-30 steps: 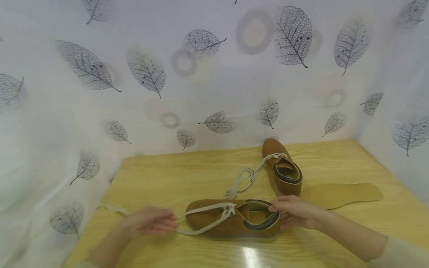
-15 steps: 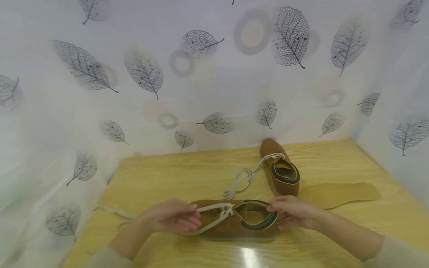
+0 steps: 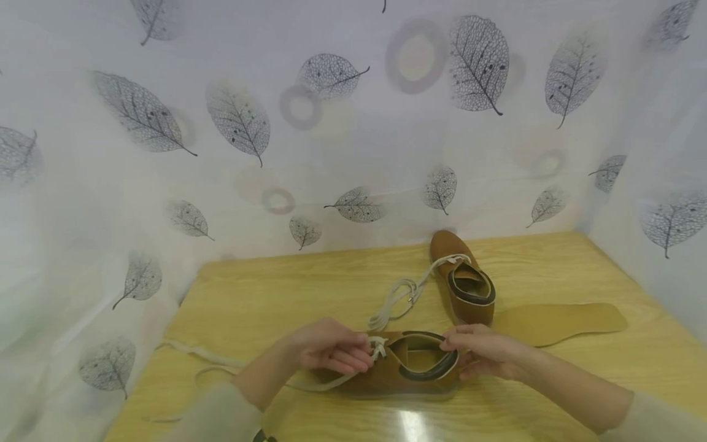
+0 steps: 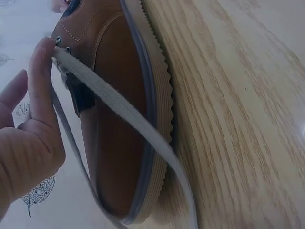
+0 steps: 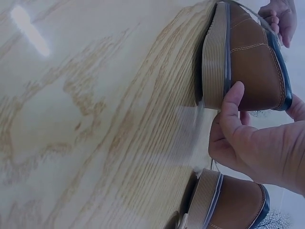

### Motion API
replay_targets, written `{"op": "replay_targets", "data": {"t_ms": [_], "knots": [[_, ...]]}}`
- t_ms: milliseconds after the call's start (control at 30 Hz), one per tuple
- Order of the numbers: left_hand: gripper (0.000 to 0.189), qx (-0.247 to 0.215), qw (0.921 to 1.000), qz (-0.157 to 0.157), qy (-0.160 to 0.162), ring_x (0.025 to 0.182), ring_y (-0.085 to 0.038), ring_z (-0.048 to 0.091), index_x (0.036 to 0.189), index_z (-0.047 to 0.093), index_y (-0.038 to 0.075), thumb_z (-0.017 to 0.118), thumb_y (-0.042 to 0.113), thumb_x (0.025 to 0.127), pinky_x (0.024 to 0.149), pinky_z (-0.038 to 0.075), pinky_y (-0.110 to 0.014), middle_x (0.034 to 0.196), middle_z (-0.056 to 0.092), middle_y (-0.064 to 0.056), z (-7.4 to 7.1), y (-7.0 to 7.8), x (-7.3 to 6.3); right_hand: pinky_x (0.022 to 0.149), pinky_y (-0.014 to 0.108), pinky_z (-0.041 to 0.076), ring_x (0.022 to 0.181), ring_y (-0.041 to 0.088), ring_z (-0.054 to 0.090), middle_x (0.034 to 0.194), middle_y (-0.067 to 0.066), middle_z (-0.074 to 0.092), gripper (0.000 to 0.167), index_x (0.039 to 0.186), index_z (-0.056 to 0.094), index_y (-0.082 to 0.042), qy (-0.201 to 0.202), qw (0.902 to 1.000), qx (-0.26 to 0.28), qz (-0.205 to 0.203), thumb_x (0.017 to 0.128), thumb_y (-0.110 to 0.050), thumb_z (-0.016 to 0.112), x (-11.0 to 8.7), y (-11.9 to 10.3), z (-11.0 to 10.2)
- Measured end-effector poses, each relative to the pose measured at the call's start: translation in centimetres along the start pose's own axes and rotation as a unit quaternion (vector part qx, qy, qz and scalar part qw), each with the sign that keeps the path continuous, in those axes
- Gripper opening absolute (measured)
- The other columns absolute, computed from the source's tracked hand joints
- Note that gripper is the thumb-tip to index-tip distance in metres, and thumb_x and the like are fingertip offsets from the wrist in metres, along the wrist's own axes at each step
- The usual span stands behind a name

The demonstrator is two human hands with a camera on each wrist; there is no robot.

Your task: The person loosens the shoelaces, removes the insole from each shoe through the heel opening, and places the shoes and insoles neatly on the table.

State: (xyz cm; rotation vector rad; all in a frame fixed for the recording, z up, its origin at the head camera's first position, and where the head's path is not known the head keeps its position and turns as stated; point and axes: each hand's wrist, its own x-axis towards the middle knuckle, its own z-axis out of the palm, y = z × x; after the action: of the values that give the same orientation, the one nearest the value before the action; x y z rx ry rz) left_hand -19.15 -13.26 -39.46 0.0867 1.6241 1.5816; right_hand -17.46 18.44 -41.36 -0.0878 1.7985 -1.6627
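A brown leather shoe (image 3: 381, 377) with a dark collar lies sideways on the table, toe to the left. At its heel, my right hand (image 3: 483, 351) grips the collar and back, thumb and fingers on either side (image 5: 238, 138). Over the shoe's front is my left hand (image 3: 334, 350), its fingers at the lacing. In the left wrist view the index fingertip of the left hand (image 4: 38, 129) touches beside the eyelets, with the thumb apart. The pale flat shoelace (image 4: 124, 109) runs from the eyelets across the toe and down to the table.
A second brown shoe (image 3: 450, 245) stands behind, its bundled lace (image 3: 394, 304) to its left. A tan insole (image 3: 563, 322) lies at the right. Loose lace ends trail over the wooden table (image 3: 265, 285) at left. A leaf-print curtain (image 3: 364, 135) surrounds the table.
My left hand has moved right, along the laces from beyond the toe to the eyelets. The right hand stays at the heel, and the shoe has not visibly moved.
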Motion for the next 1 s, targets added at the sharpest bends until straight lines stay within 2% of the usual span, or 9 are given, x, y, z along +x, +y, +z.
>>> {"op": "replay_targets", "data": {"t_ms": [233,367,467,533,700,767,1000], "knots": [[0.028,0.009,0.9996,0.010,0.026,0.069,-0.012,0.070,0.102,0.067,-0.004,0.064,0.021,0.090,0.066,0.059,-0.026,0.082,0.073,-0.010,0.9,-0.4,1.0,0.065,0.023,0.055,0.067,0.009,0.048,0.087,0.002,0.051,0.037,0.115,0.054,0.008,-0.005,1.0000,0.004,-0.004,0.087,-0.017,0.056,0.0,0.2,-0.2],[0.028,0.034,0.9961,0.026,0.077,0.061,-0.010,0.067,0.094,0.069,-0.003,0.069,0.024,0.086,0.060,0.058,-0.024,0.075,0.072,-0.008,1.9,-0.6,1.5,0.065,0.023,0.055,0.067,0.008,0.047,0.087,0.002,0.051,0.034,0.112,0.056,0.006,-0.004,1.0000,0.001,-0.004,0.087,-0.017,0.057,-0.1,0.2,-0.1],[0.029,0.074,0.9886,0.039,0.125,0.054,-0.008,0.064,0.085,0.070,-0.001,0.073,0.027,0.083,0.055,0.057,-0.024,0.068,0.070,-0.006,2.8,-0.5,1.7,0.065,0.023,0.055,0.066,0.008,0.047,0.087,0.003,0.050,0.032,0.109,0.057,0.005,-0.001,1.0000,-0.001,-0.002,0.086,-0.017,0.058,-0.1,0.1,0.0],[0.028,0.100,0.9839,0.047,0.140,0.052,-0.008,0.062,0.080,0.070,-0.001,0.074,0.027,0.081,0.053,0.057,-0.023,0.065,0.068,-0.005,3.2,-0.4,1.8,0.066,0.024,0.055,0.066,0.008,0.047,0.089,0.004,0.050,0.029,0.107,0.059,0.003,0.003,1.0000,0.000,0.001,0.086,-0.018,0.059,-0.1,0.0,0.0],[0.015,0.112,0.9835,0.054,0.131,0.052,-0.010,0.062,0.079,0.069,-0.002,0.073,0.012,0.079,0.052,0.056,-0.022,0.067,0.069,-0.008,3.5,-0.2,1.8,0.066,0.024,0.055,0.067,0.008,0.047,0.092,0.004,0.050,0.022,0.101,0.061,-0.001,0.004,1.0000,-0.002,0.004,0.086,-0.017,0.059,0.0,0.0,-0.1],[0.012,0.109,0.9847,0.054,0.125,0.053,-0.011,0.062,0.081,0.069,-0.004,0.071,0.007,0.078,0.052,0.056,-0.023,0.069,0.069,-0.010,3.5,-0.1,1.6,0.066,0.023,0.055,0.067,0.009,0.048,0.091,0.004,0.050,0.025,0.103,0.060,0.001,0.002,1.0000,-0.003,0.004,0.086,-0.017,0.058,0.0,0.0,-0.1],[0.011,0.105,0.9835,0.058,0.135,0.056,-0.012,0.064,0.084,0.067,-0.006,0.065,0.004,0.081,0.057,0.059,-0.027,0.072,0.070,-0.013,3.7,-0.2,1.2,0.066,0.023,0.056,0.067,0.009,0.050,0.081,0.001,0.053,0.038,0.114,0.054,0.007,0.002,1.0000,0.000,0.005,0.086,-0.017,0.059,0.0,0.1,-0.2]]}}
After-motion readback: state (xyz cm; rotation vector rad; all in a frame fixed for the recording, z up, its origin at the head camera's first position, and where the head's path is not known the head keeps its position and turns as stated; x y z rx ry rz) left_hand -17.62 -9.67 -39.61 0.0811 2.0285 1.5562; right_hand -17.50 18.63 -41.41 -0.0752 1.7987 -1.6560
